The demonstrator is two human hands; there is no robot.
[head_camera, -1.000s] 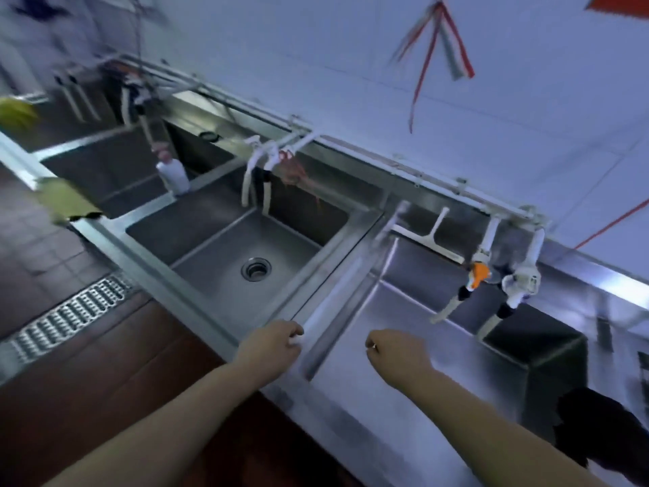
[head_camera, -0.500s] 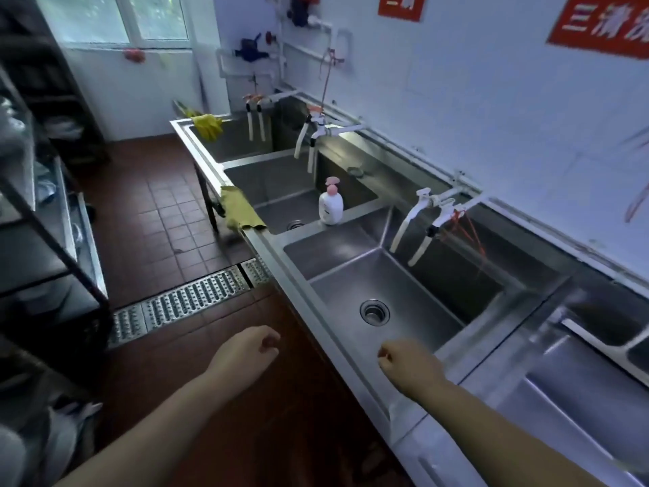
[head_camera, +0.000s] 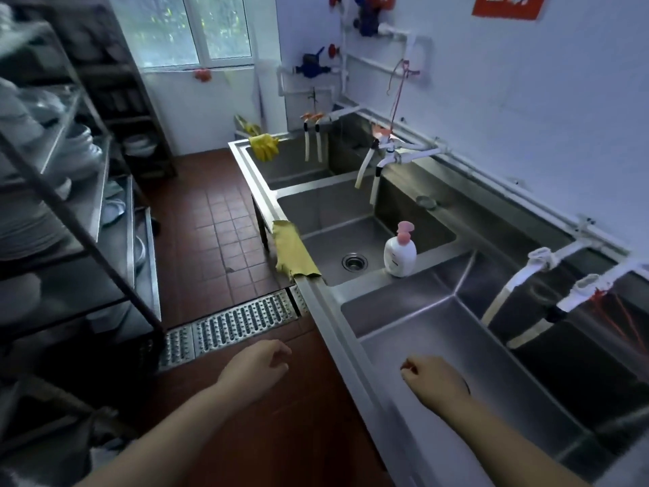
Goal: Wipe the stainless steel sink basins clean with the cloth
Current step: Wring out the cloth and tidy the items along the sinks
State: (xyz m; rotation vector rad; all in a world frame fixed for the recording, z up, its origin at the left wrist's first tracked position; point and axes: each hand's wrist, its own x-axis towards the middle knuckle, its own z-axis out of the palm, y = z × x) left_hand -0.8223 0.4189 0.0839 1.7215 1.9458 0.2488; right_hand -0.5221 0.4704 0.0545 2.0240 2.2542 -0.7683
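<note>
Right hand (head_camera: 435,383) fingers tucked from view

no text can be read. the red sign (head_camera: 509,6) on the wall at one o'clock is cut off and blurred, and the label of the soap bottle (head_camera: 400,253) is too small.

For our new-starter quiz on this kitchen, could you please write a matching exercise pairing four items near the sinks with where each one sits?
Things:
1. yellow cloth
2. soap bottle
3. yellow rubber gloves
4. floor drain grate

Places:
A. hung over the far basin's rim
B. set into the red floor tiles
C. draped over the middle basin's front rim
D. standing on the divider between two basins

Pairs: 1-C, 2-D, 3-A, 4-B
</note>
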